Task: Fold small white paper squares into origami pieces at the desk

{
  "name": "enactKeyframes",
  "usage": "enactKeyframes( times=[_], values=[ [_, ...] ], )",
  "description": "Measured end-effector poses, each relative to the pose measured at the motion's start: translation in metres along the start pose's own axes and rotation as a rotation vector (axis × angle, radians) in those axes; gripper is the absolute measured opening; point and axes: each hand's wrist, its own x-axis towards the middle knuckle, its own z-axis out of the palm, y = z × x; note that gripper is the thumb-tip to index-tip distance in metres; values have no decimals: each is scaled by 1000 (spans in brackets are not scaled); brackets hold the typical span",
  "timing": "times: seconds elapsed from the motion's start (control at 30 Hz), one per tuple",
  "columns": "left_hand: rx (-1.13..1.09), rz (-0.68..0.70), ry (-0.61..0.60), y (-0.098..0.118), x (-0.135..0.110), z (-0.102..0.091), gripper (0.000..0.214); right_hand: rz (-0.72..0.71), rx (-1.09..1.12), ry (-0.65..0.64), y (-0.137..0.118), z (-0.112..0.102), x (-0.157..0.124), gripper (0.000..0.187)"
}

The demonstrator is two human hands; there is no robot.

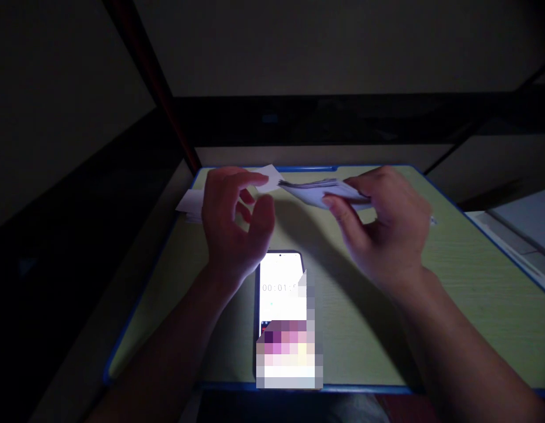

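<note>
My right hand point(387, 229) grips a thin stack of white paper slips point(316, 192) between thumb and fingers. The slips are held above the table, their loose edges fanned slightly toward the left. Facing them, my left hand point(235, 223) has its fingers curled and its thumb apart from the index finger, with nothing visible between them. Behind the left index fingertip is a single white slip point(272, 176); whether the finger touches it, I cannot tell. To the left of that hand, more white slips point(192, 202) lie piled at the table's edge, partly hidden by it.
A lit phone point(281, 270) showing a timer lies on the blue-edged table point(343, 352), its lower part pixelated. Beyond the right edge are flat papers or folders point(523, 223). A wall point(320, 155) stands behind the table. The surroundings are dark.
</note>
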Motion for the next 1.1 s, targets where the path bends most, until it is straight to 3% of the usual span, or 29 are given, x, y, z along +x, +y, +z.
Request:
enactKeyframes(
  times=[0.17, 0.23, 0.33, 0.5, 0.67, 0.73, 0.87, 0.97, 1.1],
  values=[
    [-36, -46, -79, 3, -3, 2, 24, -127, -81, -121, -2, 5, -2, 14],
    [-29, 107, -34, -2, -2, 3, 24, -164, -92, -140, -5, 7, -2, 15],
    [43, 123, -39, -6, -2, 3, 21, -188, -105, -140, -8, 8, -2, 15],
    [-1, 13, -129, -3, -5, 6, 25, -167, -115, -95, -9, 9, -2, 13],
    [-235, -203, -233, -5, -11, 16, 13, -149, 11, -77, -15, 12, -4, 6],
    [-312, -311, -276, -9, -13, 21, 12, -33, 120, -8, -16, 18, -7, 10],
    [-429, -475, -223, -22, -13, 29, 17, 444, 494, 138, -12, 39, -14, 51],
    [-517, -543, -141, -34, -14, 33, 24, 744, 840, 0, -6, 57, -20, 49],
    [-535, -618, -91, -42, -17, 39, 34, 835, 969, -100, -5, 68, -24, 41]
  ],
)
